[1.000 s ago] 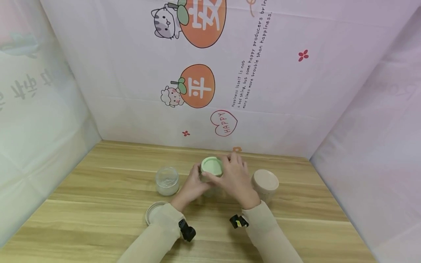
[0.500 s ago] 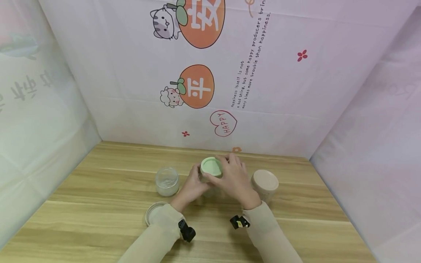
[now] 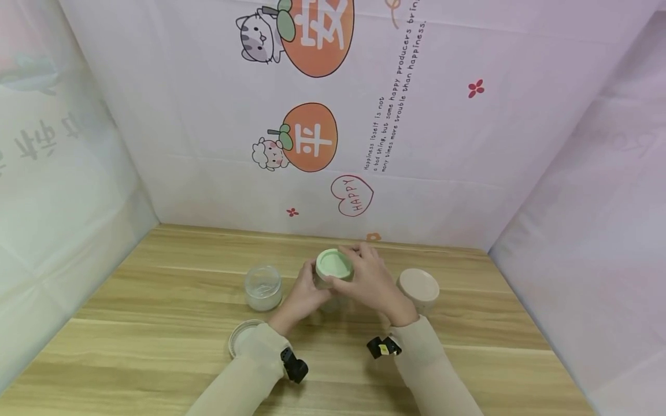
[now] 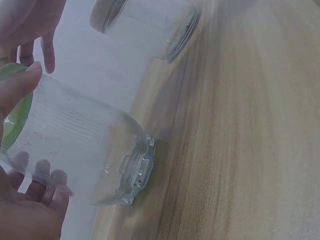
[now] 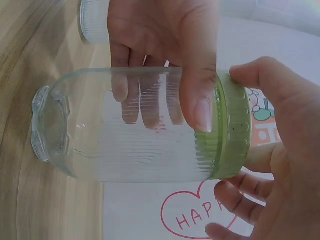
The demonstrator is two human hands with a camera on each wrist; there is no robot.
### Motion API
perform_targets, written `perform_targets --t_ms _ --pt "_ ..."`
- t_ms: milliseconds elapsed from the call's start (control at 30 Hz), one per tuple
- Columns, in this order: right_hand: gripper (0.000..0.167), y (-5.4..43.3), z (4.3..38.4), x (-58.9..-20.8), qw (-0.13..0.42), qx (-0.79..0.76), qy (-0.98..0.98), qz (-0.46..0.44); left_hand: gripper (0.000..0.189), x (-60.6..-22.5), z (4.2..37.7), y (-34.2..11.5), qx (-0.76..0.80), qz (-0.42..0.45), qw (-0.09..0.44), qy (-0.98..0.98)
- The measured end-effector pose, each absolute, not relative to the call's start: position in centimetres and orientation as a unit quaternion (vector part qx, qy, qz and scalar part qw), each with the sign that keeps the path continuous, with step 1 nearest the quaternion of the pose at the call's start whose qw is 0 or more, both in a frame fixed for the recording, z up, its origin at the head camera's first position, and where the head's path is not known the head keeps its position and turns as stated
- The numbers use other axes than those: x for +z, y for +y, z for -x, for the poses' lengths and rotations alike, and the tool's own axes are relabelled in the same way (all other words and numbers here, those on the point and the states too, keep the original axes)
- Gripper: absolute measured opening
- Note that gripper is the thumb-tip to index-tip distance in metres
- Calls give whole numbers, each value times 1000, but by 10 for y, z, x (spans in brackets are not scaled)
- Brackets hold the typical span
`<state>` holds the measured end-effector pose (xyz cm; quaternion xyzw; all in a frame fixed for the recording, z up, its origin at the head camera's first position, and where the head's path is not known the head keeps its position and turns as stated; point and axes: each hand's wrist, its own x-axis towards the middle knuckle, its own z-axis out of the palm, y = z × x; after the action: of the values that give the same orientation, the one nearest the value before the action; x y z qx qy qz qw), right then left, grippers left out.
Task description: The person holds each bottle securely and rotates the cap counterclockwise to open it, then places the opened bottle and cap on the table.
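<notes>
In the head view, a clear glass jar with a green lid (image 3: 333, 263) is at the middle back of the table. My left hand (image 3: 302, 297) grips the upper part of its ribbed glass body (image 5: 140, 155), thumb close to the lid's lower edge. Fingers and thumb of my right hand (image 3: 372, 283) hold the lid's rim from the right. The lid sits on the jar's mouth. Upright, the jar has its scalloped base (image 4: 142, 170) down at the wooden surface; whether it touches is hard to tell.
Left of my hands stands a lidless glass jar (image 3: 263, 292). A round lid (image 3: 241, 335) lies in front of it, partly behind my left sleeve. On the right is a jar with a beige lid (image 3: 418, 285). Printed cloth walls (image 3: 432, 202) enclose the table (image 3: 166, 300).
My right wrist has turned and swung slightly to the right, its fingers still at the green lid. The left hand keeps its grip on the jar, and the other jars stay put.
</notes>
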<state>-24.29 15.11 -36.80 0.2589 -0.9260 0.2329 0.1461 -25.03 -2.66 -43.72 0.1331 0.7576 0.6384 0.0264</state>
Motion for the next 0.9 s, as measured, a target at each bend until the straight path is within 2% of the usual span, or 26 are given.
perform_targets --t_ms 433,733,900 --pt "73 162 255 -371 71 297 -908 -287 86 -438 250 -27 639 -137 18 757" --pt "78 164 254 -371 42 314 -900 -298 88 -437 249 -27 635 -142 19 759" --pt "77 165 255 -372 35 322 -894 -308 86 -419 237 -28 637 -139 32 757"
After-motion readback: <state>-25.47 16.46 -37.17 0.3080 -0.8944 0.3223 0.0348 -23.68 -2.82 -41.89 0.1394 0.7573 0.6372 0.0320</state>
